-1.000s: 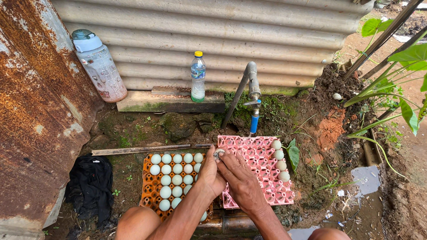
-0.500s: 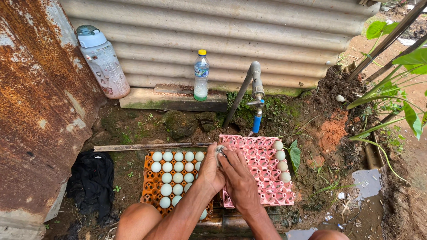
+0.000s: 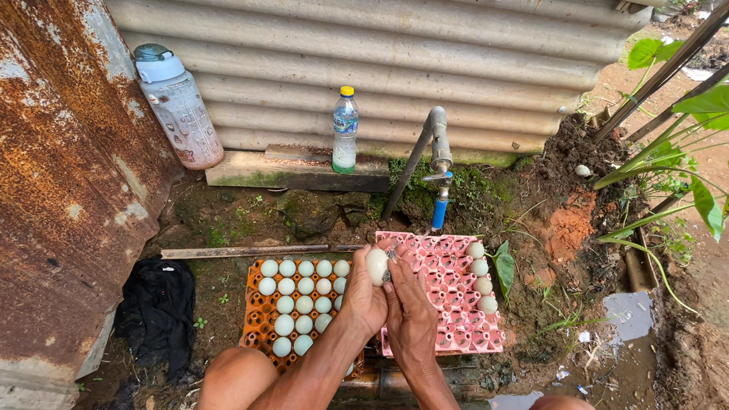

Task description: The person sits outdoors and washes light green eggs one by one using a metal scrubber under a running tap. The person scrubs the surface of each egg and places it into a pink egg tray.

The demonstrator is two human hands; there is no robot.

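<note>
Left hand (image 3: 364, 301) gripping a pale egg (image 3: 376, 265) at lower centre, right hand (image 3: 410, 315) pressed against it holding a small scrubber (image 3: 387, 273), orange tray (image 3: 252, 324) of eggs lower left, pink tray (image 3: 451, 293) right, tap (image 3: 440, 163) above, bottle (image 3: 345, 131) upper centre.

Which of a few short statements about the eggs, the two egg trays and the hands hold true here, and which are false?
1. The left hand holds a pale egg. True.
2. The pink moulded egg tray is full of eggs. False: it holds only one column of eggs along its right edge; the other cups are bare.
3. The orange egg tray carries many pale eggs. True.
4. The right hand rests on the black cloth. False: it is up against the held egg, next to the left hand.
5. A clear plastic bottle with a yellow cap stands upright by the corrugated metal wall. True.
</note>
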